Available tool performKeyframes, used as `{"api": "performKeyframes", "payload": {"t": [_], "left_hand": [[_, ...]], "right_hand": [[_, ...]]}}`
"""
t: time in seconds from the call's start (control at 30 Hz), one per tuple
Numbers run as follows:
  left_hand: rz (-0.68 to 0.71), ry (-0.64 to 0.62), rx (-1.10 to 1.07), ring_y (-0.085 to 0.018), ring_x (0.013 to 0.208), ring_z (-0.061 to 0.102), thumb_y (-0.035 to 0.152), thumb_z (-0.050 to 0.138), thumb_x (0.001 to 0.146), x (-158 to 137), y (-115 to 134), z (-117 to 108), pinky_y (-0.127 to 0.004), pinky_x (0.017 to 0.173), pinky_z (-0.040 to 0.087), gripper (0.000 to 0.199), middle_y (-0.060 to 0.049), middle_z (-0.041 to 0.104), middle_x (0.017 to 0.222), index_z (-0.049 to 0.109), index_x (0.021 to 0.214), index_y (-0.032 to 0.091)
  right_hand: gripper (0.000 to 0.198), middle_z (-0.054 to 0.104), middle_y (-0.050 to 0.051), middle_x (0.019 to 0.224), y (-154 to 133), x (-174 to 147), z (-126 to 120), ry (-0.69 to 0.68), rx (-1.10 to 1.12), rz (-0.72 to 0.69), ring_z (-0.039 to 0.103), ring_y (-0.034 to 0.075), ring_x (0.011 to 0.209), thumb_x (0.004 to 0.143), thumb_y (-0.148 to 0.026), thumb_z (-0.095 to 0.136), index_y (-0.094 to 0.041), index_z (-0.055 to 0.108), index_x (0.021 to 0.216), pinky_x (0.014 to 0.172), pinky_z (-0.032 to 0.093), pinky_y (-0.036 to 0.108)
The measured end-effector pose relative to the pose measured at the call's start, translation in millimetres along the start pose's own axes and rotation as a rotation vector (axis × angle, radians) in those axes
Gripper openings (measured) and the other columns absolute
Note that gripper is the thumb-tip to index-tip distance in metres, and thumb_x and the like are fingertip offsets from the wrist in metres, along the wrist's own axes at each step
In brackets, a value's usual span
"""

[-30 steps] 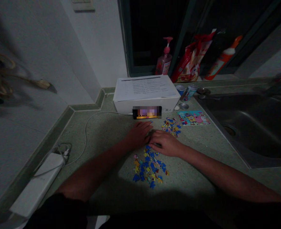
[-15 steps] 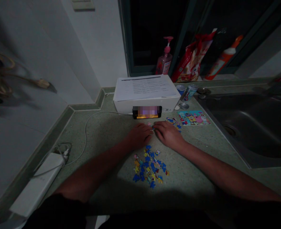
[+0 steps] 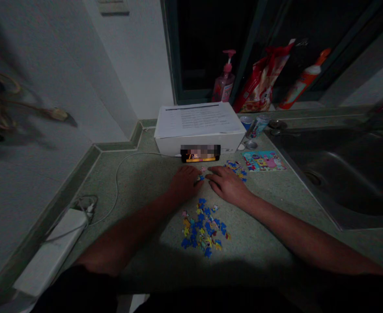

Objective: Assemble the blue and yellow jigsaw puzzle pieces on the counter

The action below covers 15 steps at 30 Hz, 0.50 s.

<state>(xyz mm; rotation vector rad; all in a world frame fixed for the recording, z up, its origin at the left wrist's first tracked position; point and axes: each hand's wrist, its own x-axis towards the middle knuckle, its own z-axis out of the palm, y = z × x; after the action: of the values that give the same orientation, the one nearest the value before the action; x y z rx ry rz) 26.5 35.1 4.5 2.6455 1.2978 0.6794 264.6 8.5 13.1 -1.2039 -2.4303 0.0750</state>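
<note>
My left hand [image 3: 185, 180] rests on the counter just in front of the phone, its thumb and fingers closed about a small blue-and-white jigsaw piece [image 3: 200, 178]. Across a narrow gap, my right hand [image 3: 228, 183] lies low with fingers stretched and slightly apart; I see nothing in it. A pinkish jigsaw piece [image 3: 203, 169] lies between the two hands, towards the phone. Nearer to me is a loose heap of blue and yellow jigsaw pieces [image 3: 204, 228]. A smaller group of jigsaw pieces [image 3: 235, 166] sits beyond my right hand.
A phone [image 3: 200, 154] leans on a white box [image 3: 198, 141] topped with a printed sheet [image 3: 199, 119]. Right of it are a can [image 3: 258, 126], a colourful cartoon picture [image 3: 265, 161] and a steel sink [image 3: 328, 208]. A power strip [image 3: 53, 252] with cable lies left.
My hands have drawn apart slightly; the left shifted a little left. More of the jigsaw piece by the left thumb shows, and the right fingers have come away from it.
</note>
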Motion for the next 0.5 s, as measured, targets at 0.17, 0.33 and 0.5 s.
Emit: {"api": "performKeyframes", "payload": {"t": [0.17,0.33,0.5], "left_hand": [[-0.04,-0.018,0.026,-0.029,0.118,0.07,0.029,0.077,0.102,0.5,0.0,-0.5,-0.047,0.11,0.056,0.012,-0.009,0.078,0.116,0.078,0.112,0.022],[-0.03,-0.014,0.03,-0.027,0.114,0.07,0.026,0.073,0.105,0.9,-0.9,-1.1,-0.044,0.108,0.055,0.008,-0.007,0.079,0.112,0.079,0.106,0.022],[-0.102,0.022,0.054,-0.026,0.11,0.07,0.02,0.064,0.109,1.9,-7.2,-2.7,-0.043,0.105,0.055,0.016,-0.009,0.079,0.111,0.079,0.105,0.019]], "right_hand": [[0.029,0.076,0.017,0.138,0.4,-1.0,0.9,0.011,-0.022,0.001,0.071,0.038,0.124,0.107,-0.024,0.058,-0.023,0.082,0.123,0.106,0.058,0.059],[0.027,0.076,0.017,0.138,1.1,-1.5,2.6,0.006,-0.027,-0.001,0.071,0.037,0.124,0.107,-0.024,0.058,-0.022,0.081,0.121,0.105,0.058,0.057],[0.026,0.076,0.018,0.137,2.7,-1.9,4.1,0.011,-0.021,-0.011,0.071,0.038,0.123,0.107,-0.022,0.059,-0.022,0.08,0.121,0.105,0.058,0.059]]}}
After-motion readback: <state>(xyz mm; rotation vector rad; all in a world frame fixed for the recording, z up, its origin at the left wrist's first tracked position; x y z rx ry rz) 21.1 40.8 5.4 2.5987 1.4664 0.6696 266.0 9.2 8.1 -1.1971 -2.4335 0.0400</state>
